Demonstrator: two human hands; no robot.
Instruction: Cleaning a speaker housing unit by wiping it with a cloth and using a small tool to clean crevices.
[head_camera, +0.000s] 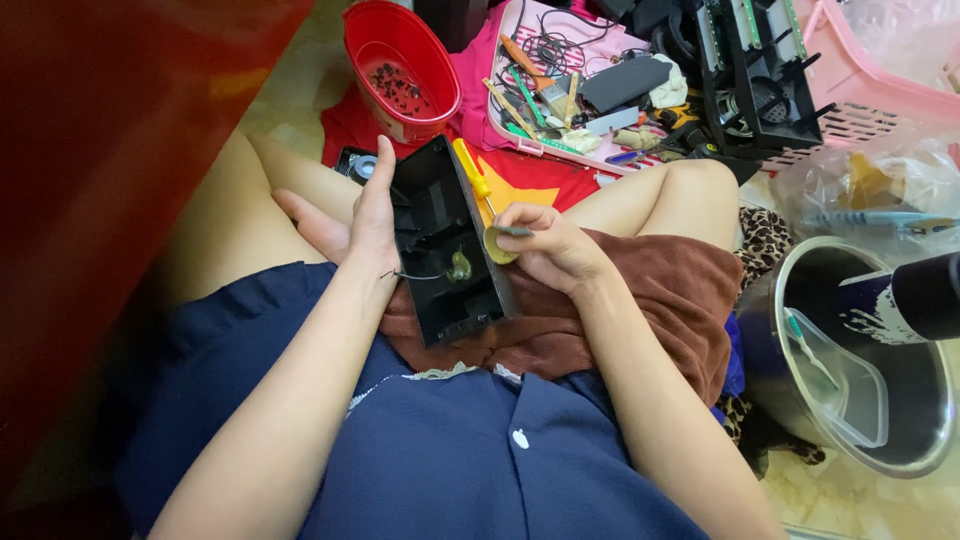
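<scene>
The left hand braces the black plastic housing on the lap, fingers straight and together, flat against its left wall. The right hand has its fingers curled shut on a yellow-handled screwdriver; the handle projects up past the fingertips, just beside the housing's right edge, with a red bowl well beyond it on the floor

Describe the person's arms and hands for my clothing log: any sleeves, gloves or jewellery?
Both arms are bare from the hands up to the frame's edge; no sleeve shows. The left hand and right hand wear no gloves, and no rings, watch or bracelets are visible. The person wears a dark blue button-up top with a white button.
</scene>
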